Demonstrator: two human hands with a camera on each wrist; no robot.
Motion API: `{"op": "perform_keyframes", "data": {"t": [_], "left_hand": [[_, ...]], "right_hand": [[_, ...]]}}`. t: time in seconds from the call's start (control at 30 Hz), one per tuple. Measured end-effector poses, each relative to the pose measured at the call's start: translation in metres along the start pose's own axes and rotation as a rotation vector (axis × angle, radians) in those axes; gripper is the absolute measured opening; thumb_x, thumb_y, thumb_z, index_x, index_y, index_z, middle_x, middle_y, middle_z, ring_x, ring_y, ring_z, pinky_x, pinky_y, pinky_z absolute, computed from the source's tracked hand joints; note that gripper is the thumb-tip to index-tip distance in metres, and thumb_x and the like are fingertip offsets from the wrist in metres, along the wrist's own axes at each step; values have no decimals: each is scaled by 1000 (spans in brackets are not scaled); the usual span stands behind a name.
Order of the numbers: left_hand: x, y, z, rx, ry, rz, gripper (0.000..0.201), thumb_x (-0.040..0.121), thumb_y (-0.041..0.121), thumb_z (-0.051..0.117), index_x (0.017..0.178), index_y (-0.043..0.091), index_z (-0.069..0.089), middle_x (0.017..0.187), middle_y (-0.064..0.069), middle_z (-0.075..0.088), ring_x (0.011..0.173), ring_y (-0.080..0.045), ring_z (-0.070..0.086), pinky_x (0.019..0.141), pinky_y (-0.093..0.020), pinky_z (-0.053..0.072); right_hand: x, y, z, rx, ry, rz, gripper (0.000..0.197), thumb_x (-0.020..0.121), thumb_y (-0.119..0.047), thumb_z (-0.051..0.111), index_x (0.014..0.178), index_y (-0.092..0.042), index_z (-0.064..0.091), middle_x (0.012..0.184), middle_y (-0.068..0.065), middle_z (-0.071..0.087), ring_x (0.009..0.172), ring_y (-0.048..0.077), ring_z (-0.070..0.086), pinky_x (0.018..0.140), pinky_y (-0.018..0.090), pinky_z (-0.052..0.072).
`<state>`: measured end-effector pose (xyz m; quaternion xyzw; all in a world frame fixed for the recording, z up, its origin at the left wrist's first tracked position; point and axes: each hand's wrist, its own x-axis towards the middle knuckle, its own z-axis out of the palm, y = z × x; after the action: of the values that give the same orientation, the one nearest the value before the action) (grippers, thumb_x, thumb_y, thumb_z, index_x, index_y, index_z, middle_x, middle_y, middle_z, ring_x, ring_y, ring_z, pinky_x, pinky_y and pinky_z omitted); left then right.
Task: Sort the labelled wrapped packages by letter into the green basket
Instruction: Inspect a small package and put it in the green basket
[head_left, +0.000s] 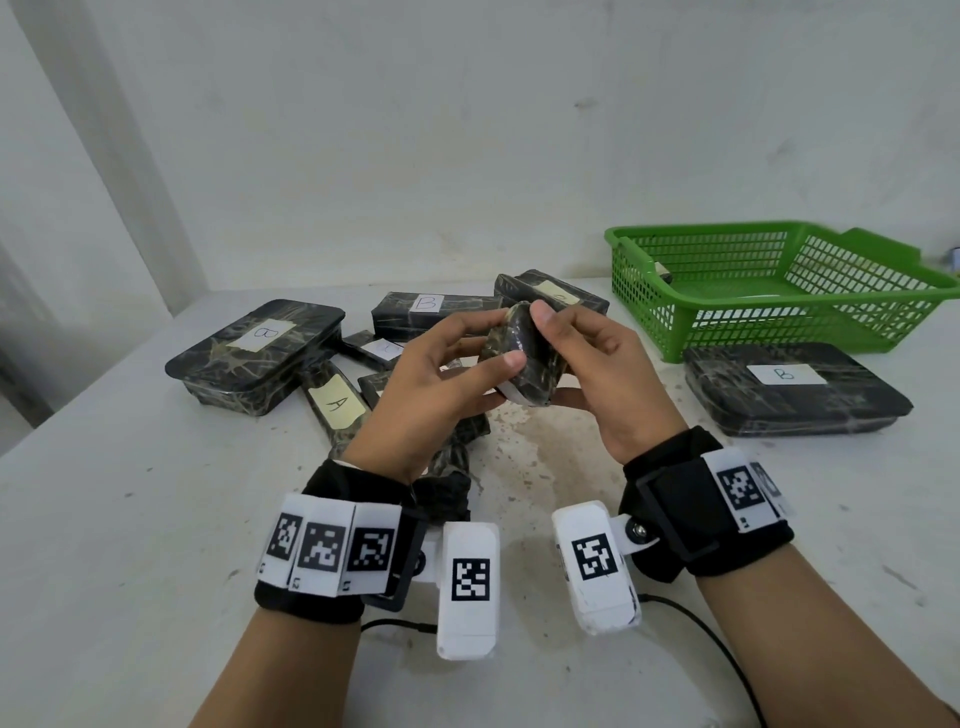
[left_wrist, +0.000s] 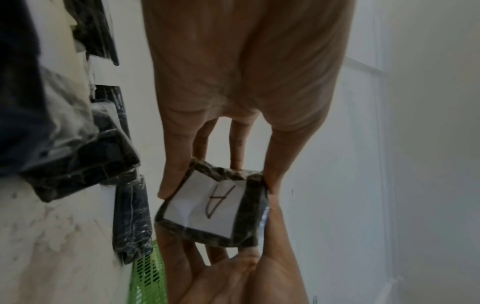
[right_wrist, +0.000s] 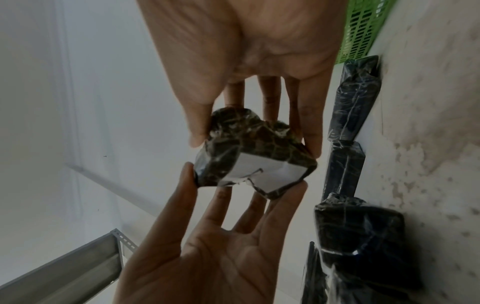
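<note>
Both hands hold one small dark wrapped package (head_left: 524, 358) up above the middle of the table. My left hand (head_left: 447, 374) pinches its left side with thumb and fingertips, and my right hand (head_left: 597, 364) pinches its right side. In the left wrist view its white label (left_wrist: 207, 207) reads A. The right wrist view shows the package (right_wrist: 249, 148) between both sets of fingers. The green basket (head_left: 727, 227) stands at the back right, beyond my right hand; a small item lies at its left end.
Several wrapped packages lie on the white table: a large B tray (head_left: 254, 353) at left, a B box (head_left: 426, 312) behind the hands, a long A package (head_left: 335, 410), and a large B tray (head_left: 789, 387) in front of the basket. A wall stands behind.
</note>
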<state>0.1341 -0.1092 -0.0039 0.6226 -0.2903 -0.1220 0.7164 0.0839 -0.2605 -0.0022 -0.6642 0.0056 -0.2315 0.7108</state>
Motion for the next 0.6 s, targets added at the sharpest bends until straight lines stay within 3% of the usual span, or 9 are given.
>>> {"op": "perform_keyframes", "data": {"t": [0.17,0.27,0.4,0.5,0.6], "left_hand": [[0,2,-1,-38,-29,-18,42,79,24,68,121,18,65,107,-10,69,101,-21,70,84,-33,58],[0,0,0,-48,-8,-9,39,81,29,66,118,18,66,110,-15,69,104,-24,69,83,-35,58],[1,0,-1,-72,18,17,40,82,22,65,121,10,64,115,-23,67,108,-32,68,88,-42,59],[2,1,-4,-120,14,-2,31,81,22,63,112,15,65,97,-8,73,92,-21,71,84,-39,59],[3,0,-2,-132,-4,-20,30,81,26,63,110,17,64,93,-1,73,89,-17,70,82,-36,59]], "right_hand": [[-1,1,1,-19,25,-45,21,88,-20,70,72,-10,59,73,-3,61,64,10,65,56,31,57],[-1,1,0,-19,30,-51,23,87,-20,71,68,-13,60,75,1,61,65,10,64,55,30,56],[-1,-3,-2,5,-41,3,18,78,-33,73,78,-16,67,83,4,65,70,9,66,59,29,56],[-1,-3,-2,-9,-63,-4,11,82,-26,73,86,-16,70,80,-6,67,73,8,67,66,32,60],[-1,-1,-1,-17,-36,-34,4,87,-16,71,84,-13,69,68,-14,65,67,6,66,65,33,61]]}}
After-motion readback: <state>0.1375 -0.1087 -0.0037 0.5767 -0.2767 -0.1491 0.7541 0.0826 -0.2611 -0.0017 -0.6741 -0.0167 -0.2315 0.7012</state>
